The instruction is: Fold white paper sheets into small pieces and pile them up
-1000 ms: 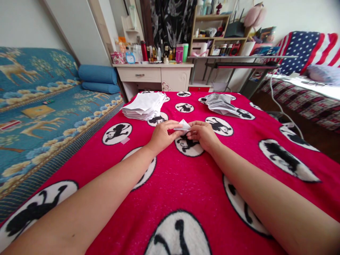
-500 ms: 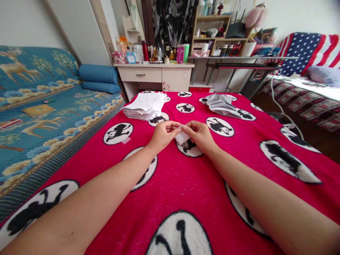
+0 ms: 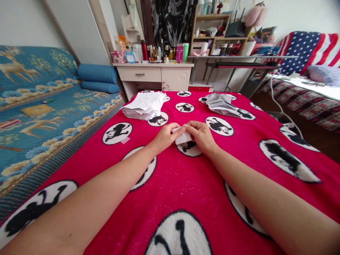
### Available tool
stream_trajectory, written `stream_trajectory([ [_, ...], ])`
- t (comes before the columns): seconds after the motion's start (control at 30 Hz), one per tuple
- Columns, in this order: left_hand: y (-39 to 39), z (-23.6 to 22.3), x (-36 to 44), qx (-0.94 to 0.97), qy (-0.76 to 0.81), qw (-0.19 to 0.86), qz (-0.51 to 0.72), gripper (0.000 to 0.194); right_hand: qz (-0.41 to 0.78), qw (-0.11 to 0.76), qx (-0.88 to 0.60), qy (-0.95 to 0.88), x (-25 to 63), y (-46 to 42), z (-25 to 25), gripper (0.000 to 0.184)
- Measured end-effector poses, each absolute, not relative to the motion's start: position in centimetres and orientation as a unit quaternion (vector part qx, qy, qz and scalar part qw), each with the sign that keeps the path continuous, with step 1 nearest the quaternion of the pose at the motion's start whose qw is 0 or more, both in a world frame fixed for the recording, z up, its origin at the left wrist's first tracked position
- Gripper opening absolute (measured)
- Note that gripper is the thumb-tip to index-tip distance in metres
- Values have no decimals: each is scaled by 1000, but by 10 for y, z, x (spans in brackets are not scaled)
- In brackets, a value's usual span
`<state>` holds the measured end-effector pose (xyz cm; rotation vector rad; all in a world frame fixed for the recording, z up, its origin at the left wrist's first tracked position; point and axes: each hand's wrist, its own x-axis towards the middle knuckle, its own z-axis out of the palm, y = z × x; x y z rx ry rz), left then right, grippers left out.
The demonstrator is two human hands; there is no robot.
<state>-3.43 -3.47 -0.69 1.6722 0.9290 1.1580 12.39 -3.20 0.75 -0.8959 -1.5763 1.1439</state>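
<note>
Between my two hands is a small folded piece of paper (image 3: 182, 137), white with faint printed lines. My left hand (image 3: 168, 135) pinches its left side between thumb and fingers. At its right side, my right hand (image 3: 201, 135) is closed on the same paper, thumb and index near the top edge. The fingertips of both hands almost meet and hide part of the paper. Beyond my left hand lies a stack of white paper sheets (image 3: 145, 105). Farther off to the right is a pile of folded papers (image 3: 222, 104).
A red blanket (image 3: 164, 198) with black-and-white monkey ovals covers the surface. A small pale scrap (image 3: 125, 140) lies left of my hands. A blue patterned sofa (image 3: 61, 120) stands at the left; a white dresser (image 3: 151, 76) and a shelf desk (image 3: 239, 58) stand at the back.
The paper between my hands has gone from a pointed shape to a flatter, squarer one, with more of its left part showing. My fingers have shifted slightly around it.
</note>
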Motion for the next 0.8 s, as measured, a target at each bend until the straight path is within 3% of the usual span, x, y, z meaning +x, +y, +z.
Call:
stream_trajectory([
  [0.33,-45,-2,-32,714,387,371,449,50,476,417,-364,-683,120,-36,4,42],
  [0.53,-45,-3,-27,709,417,312,476,48,441,436,-369,-692,118,-38,6,45],
  [0.8,-37,-4,-34,666,446,284,526,34,507,434,-360,-652,121,-35,6,37],
])
